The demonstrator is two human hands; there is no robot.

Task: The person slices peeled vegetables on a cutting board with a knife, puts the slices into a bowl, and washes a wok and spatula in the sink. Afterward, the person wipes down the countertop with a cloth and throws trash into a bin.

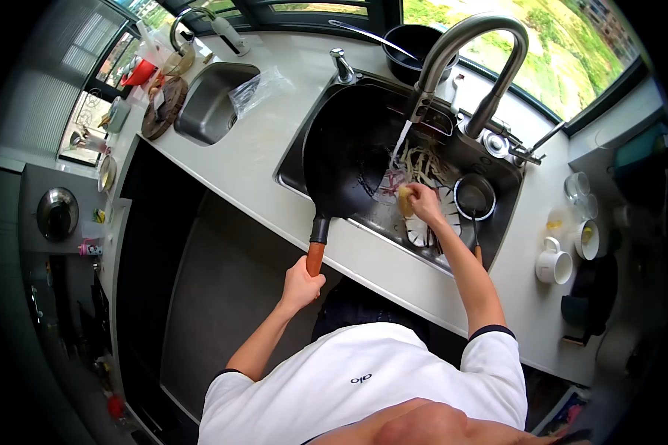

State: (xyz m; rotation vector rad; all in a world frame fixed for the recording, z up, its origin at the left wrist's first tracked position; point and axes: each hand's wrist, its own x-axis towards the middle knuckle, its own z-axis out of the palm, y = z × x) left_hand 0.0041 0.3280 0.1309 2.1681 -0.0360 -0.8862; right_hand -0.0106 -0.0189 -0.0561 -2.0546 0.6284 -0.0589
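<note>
Black and wide, the wok (341,148) lies over the left part of the large sink (293,159), its near edge reaching past the sink's rim above the pale surface (364,248). The left hand (301,285) is closed around its wooden handle (315,259). The right hand (424,203) is narrow, fingers pinched on a yellowish piece (404,200), probably a sponge, just beside the wok's right edge; whether it touches the metal I cannot tell. Water (401,141) runs from the arched tap (490,24) near that same edge.

As far as the work can be judged, it is partway along: the wok is in place, the water is on and the yellowish piece is in hand. Dark marks and a few pale streaks show inside the wok, though some may be reflections, so how clean it is remains unclear. Beside it in the sink, pale stringy scraps (423,163) lie uncollected, near a white slotted piece (421,230). A small pot (475,196) sits upright at the sink's right side, untouched by either hand; its inside is too dim to judge. Behind the sink, a black pot (404,63) stands with a long metal utensil (364,33) leaning out.
</note>
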